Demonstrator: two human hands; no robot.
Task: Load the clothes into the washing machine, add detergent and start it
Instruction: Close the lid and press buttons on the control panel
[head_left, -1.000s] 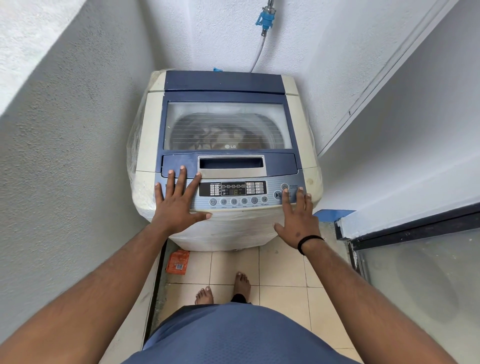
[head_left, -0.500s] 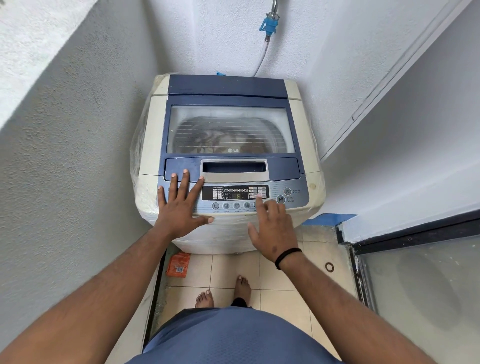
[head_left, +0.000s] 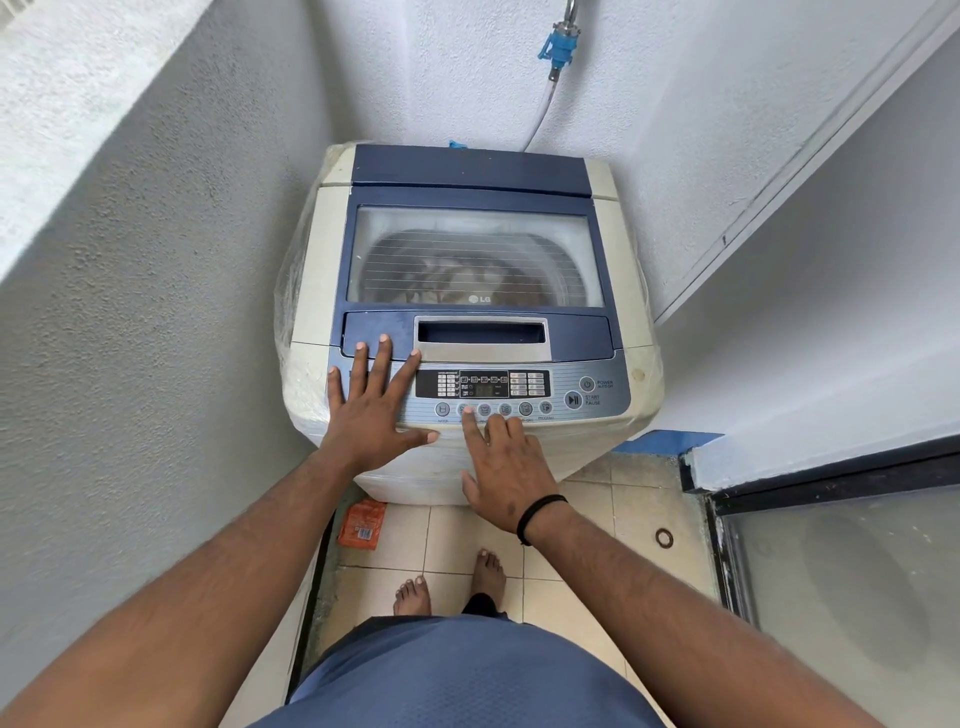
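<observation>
A cream and blue top-loading washing machine (head_left: 621, 244) stands in a narrow corner with its lid (head_left: 467, 174) closed. Brownish clothes (head_left: 462, 275) show dimly through the lid's window. My left hand (head_left: 371, 410) lies flat with spread fingers on the left end of the control panel (head_left: 605, 410) and the lid's front edge. My right hand (head_left: 506, 467) reaches up from the machine's front, its index fingertip pressing a round button (head_left: 466, 409) in the row under the display; the other fingers are bent. The start/pause button (head_left: 573, 400) sits free at the panel's right.
Rough walls close in on the left and behind. A blue tap with a hose (head_left: 558, 47) hangs above the machine. An orange packet (head_left: 362, 524) lies on the tiled floor by the machine's left foot, a small ring (head_left: 664, 538) to the right. A glass door (head_left: 831, 597) stands at right.
My right hand has slid leftward along the panel, from the start/pause end to a button under the display. My left hand has stayed flat on the panel's left end.
</observation>
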